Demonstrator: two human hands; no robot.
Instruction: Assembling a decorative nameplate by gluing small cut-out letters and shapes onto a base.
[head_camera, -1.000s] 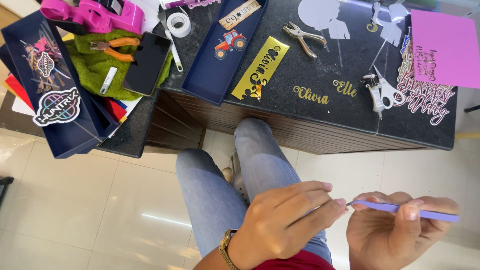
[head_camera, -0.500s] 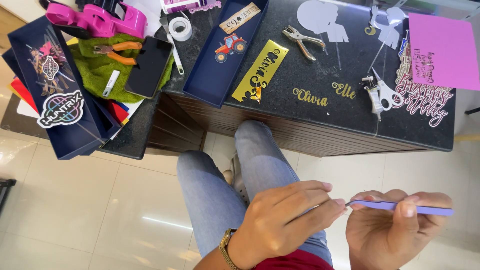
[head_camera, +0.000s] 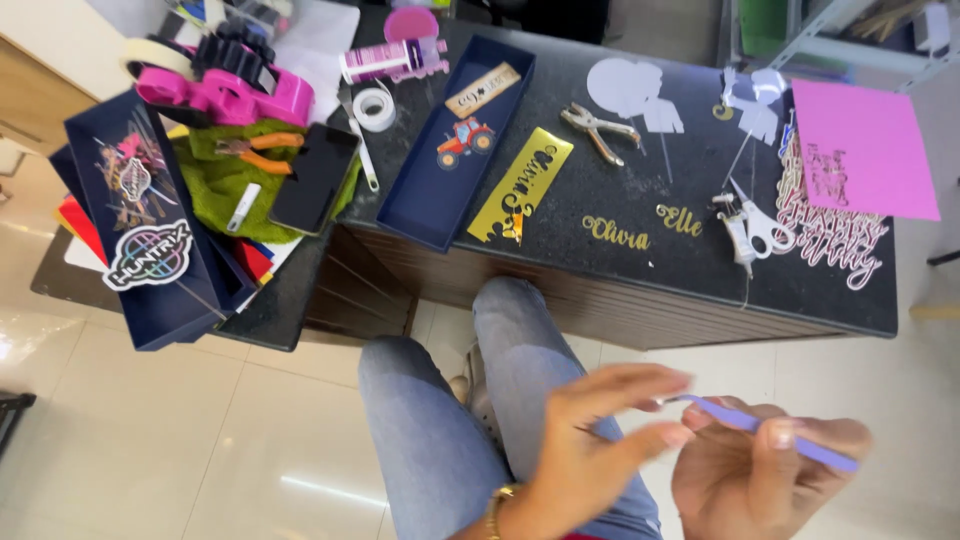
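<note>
**A:** Where does everything sit, biggest first?

**B:** The dark desk (head_camera: 620, 270) lies well beyond the fingers, past the knees in blue jeans (head_camera: 470, 420). On it, far from the fingers, a navy tray (head_camera: 420, 200) and a pink sheet (head_camera: 862, 150). Down low, the right hand (head_camera: 765, 480) cradles a thin lilac strip (head_camera: 760, 428), thumb pressed over it, fingers curled beneath. The strip runs from under that thumb toward the left hand's fingertips.

**A:** And the left hand (head_camera: 590, 440)?

**B:** Blurred; its fingers look loosely spread, thumb and forefinger tips just beside the strip's near end. Whether they pinch it, I cannot tell.

**A:** How to work it well?

**B:** I'd judge: hold the strip firmly under the right thumb, and take only its very tip between the left fingertips, so it doesn't crease.
</note>
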